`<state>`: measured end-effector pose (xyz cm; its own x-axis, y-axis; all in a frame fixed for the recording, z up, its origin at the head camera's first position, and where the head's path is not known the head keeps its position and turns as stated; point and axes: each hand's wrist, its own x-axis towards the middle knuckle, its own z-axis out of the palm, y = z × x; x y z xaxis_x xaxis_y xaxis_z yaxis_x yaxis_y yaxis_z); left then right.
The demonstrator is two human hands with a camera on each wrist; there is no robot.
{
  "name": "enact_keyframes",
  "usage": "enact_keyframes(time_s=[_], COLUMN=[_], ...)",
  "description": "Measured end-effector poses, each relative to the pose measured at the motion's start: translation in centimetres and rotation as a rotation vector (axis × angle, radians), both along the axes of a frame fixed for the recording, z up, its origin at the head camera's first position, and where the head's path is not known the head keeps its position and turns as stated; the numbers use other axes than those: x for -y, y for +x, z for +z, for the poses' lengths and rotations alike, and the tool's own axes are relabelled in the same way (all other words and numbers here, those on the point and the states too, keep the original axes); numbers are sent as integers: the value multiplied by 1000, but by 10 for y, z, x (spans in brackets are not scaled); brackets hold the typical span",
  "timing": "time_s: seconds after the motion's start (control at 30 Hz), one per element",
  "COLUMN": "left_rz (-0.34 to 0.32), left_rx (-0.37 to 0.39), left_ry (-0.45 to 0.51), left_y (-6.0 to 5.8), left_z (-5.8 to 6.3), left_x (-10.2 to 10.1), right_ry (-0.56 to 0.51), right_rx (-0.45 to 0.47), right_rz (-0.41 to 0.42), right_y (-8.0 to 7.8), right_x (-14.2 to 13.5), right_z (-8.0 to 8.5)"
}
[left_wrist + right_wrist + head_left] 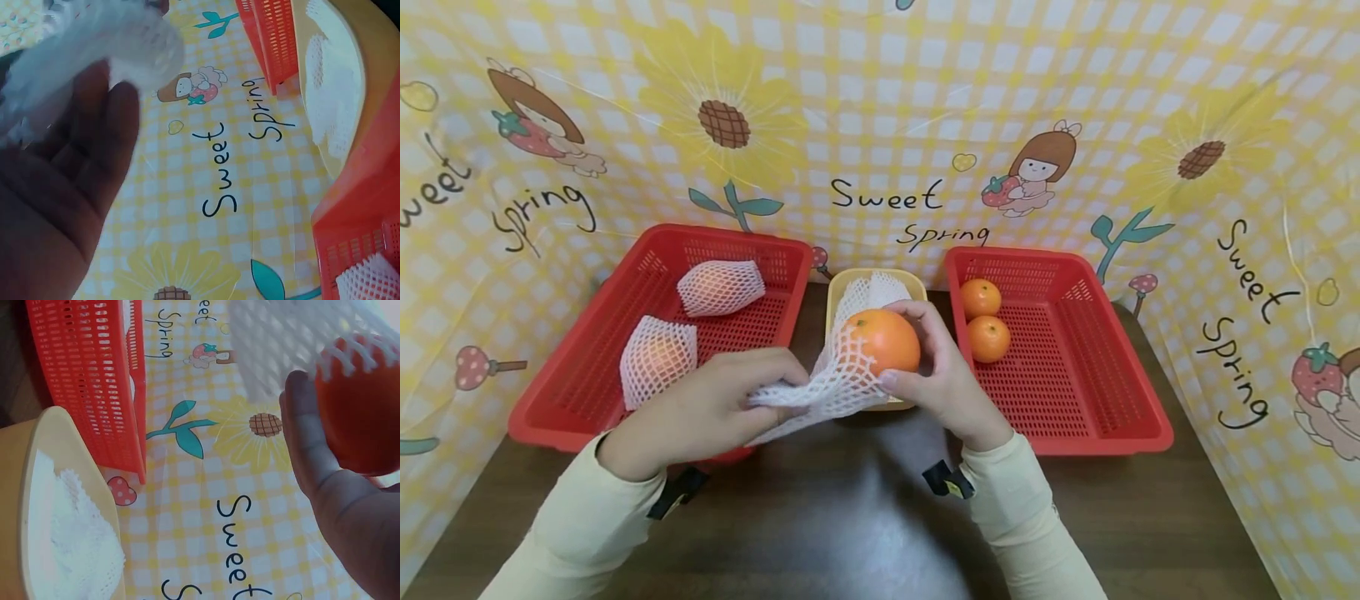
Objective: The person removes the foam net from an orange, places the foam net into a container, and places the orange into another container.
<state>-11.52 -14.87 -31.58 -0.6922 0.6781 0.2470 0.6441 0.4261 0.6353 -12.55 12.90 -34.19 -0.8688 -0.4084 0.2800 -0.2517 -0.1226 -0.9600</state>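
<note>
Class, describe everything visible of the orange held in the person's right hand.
The orange is round, bright and smooth-looking, with a small greenish stem spot at its upper left in the head view. A white mesh sleeve, foam-like, covers its left part; the right part is bare. The right hand's grip holds it, thumb on the near side, fingers curving round the far side. In that view it overlaps the yellow container beyond.
</note>
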Motion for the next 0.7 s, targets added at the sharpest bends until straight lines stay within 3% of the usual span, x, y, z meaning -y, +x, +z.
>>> enact_keyframes(time_s=[0.17, 0.33, 0.47, 0.7], left_rz=[-16, -27, -46, -79], left_rx=[147, 216, 220, 222], left_ry=[-159, -211, -242, -265], left_y=[5, 8, 10, 13], left_z=[-3, -7, -13, -22], left_x=[1, 2, 4, 2], right_ry=[-75, -192, -216, -118], right_rx=[-8, 19, -4, -85], right_rz=[-74, -136, -161, -186], right_y=[-2, -8, -13, -19], right_x=[-5, -12, -20, -28], right_z=[0, 0, 4, 15])
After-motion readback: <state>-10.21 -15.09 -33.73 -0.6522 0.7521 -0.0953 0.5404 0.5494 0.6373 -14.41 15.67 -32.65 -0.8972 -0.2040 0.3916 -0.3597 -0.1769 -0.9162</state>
